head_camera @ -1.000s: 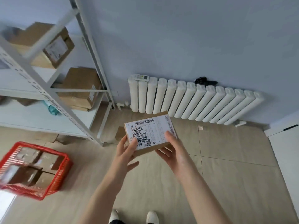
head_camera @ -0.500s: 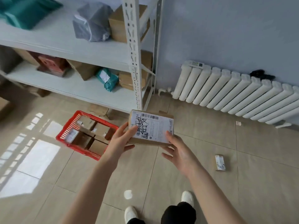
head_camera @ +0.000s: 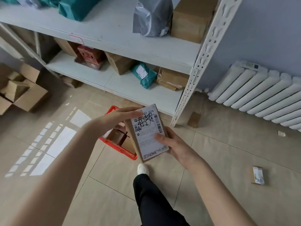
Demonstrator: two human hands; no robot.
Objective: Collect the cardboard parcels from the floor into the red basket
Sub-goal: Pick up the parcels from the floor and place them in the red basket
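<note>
Grip of 2 hands [head_camera: 175, 145] on parcel [head_camera: 149, 132]

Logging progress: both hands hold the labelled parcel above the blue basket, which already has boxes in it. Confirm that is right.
One thing is wrong: the basket is red, not blue, as the head view shows. The left hand and right hand do hold the labelled parcel above it, and boxes already lie inside.

A parcel [head_camera: 149, 132] is held between both hands, the left hand [head_camera: 120, 116] at its far end and the right hand [head_camera: 175, 146] at its near right edge, above the basket [head_camera: 120, 148] on the floor before the shelf [head_camera: 114, 38], with the radiator [head_camera: 260, 93] to the right and a small parcel [head_camera: 257, 175] on the floor at right.
</note>
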